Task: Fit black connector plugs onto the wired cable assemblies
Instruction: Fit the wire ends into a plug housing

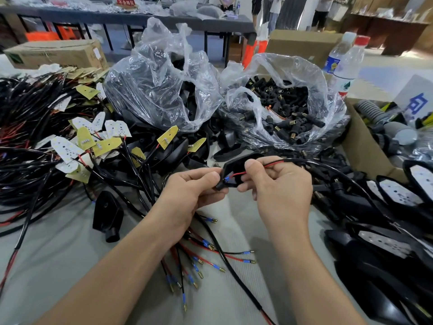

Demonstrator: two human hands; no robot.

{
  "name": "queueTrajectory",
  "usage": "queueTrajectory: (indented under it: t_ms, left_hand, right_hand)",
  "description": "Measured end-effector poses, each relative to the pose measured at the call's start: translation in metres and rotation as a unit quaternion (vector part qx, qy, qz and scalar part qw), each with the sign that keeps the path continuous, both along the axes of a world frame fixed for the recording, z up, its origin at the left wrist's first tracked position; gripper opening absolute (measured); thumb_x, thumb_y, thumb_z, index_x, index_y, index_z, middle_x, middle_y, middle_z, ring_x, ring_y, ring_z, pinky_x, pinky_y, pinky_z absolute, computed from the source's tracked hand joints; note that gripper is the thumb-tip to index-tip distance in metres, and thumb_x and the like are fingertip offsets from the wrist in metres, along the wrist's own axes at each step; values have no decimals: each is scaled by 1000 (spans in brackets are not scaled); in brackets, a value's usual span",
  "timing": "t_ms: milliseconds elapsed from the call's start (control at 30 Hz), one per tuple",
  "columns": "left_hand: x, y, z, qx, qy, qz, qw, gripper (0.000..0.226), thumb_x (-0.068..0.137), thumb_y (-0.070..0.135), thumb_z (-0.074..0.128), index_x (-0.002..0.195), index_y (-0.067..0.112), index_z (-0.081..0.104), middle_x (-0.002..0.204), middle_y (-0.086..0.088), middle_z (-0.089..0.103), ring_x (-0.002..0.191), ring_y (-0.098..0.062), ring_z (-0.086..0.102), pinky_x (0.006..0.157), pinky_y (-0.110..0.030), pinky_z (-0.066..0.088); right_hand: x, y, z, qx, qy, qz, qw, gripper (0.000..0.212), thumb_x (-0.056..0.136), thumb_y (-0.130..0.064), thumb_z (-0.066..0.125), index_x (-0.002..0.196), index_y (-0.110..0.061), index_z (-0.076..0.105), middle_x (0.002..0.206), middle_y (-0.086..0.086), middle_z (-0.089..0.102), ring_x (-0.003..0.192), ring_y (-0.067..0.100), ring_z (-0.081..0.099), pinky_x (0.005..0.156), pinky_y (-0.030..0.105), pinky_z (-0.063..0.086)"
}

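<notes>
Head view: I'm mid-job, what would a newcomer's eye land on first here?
Dead centre, the left hand grips a black housing by its narrow end while the right hand pinches the red wire running into it. Behind them a clear bag of black connector plugs gapes open. A tangled heap of black cables with small circuit boards fills the left side.

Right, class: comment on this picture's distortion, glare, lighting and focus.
Head view: wide-angle bending curves the far table; head view: white glare on the plastic bags; head view: left hand, right hand, black housing and red wire sharp, background softer; lighting even, shadows faint.
</notes>
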State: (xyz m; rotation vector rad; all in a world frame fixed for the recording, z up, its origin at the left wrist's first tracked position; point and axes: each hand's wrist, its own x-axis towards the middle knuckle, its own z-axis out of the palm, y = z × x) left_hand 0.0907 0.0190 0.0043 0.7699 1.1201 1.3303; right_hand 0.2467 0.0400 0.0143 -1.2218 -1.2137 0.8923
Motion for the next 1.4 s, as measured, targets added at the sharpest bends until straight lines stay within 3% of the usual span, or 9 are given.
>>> queueTrajectory:
  t_ms: [167,467,733,833,967,1067,1133,1267,1400]
  left_hand:
    - [-2,-2,1,24,5,-16,1000,24,92,7,66,93,22,85,100,-11,79,86,-18,77,73,-20,59]
    - [-3,-3,2,16,-30,-71,997,27,75,24,72,97,15,84,100,-14,78,86,-20,77,73,-21,59]
    - [-11,-5,7,37,0,-56,998,27,71,8,76,95,16,84,95,-17,79,85,-22,78,66,-21,60]
    - [-13,-1,8,27,-4,19,999,19,82,2,70,86,14,84,85,-18,78,72,-19,77,62,-21,59]
    - [-20,1,9,12,-60,50,997,27,86,-3,64,76,13,83,77,-12,76,61,-15,72,58,-20,58]
    - [-24,3,9,-10,-85,16,996,19,75,1,66,74,12,82,73,-10,72,56,-13,68,53,-20,56]
    - [-27,2,10,-21,-88,-35,995,19,70,4,65,72,14,81,71,-8,70,53,-11,64,49,-19,54]
    - [-29,4,15,-14,-60,-16,998,20,67,3,65,72,14,81,69,-10,69,50,-11,60,46,-19,50]
    - [-42,11,23,37,16,118,992,31,78,-13,63,74,13,81,68,-17,72,47,-16,61,44,-21,50]
  right_hand:
    - [1,3,0,-18,35,37,999,25,95,-15,70,70,-15,69,62,9,72,52,28,70,46,28,46]
    - [-7,-3,-4,29,-129,4,991,31,79,-28,85,59,-10,69,44,-4,54,41,8,39,45,18,34]
    - [-3,-1,-3,16,-128,8,992,28,83,-40,79,65,-20,73,42,-12,43,43,9,36,44,18,30]
    - [-8,-7,-1,50,-157,-35,986,18,77,-53,74,74,-35,73,57,-14,57,55,7,52,53,16,35]
    - [-6,-4,0,56,-117,-87,988,38,62,-46,78,85,-38,49,83,-13,55,73,7,57,67,20,46]
    - [-1,0,0,10,-10,15,1000,72,64,-24,82,120,-54,49,121,-21,55,109,-4,60,90,23,51]
    - [0,4,-2,-35,82,105,990,89,65,-11,78,139,-50,48,133,-15,56,117,7,63,94,30,53]
    - [5,3,2,-111,173,258,944,36,79,-3,69,106,-24,79,111,6,77,100,27,74,74,37,61]
    - [10,6,0,-168,139,205,954,27,81,9,71,96,-13,79,94,16,78,84,30,75,67,37,63]
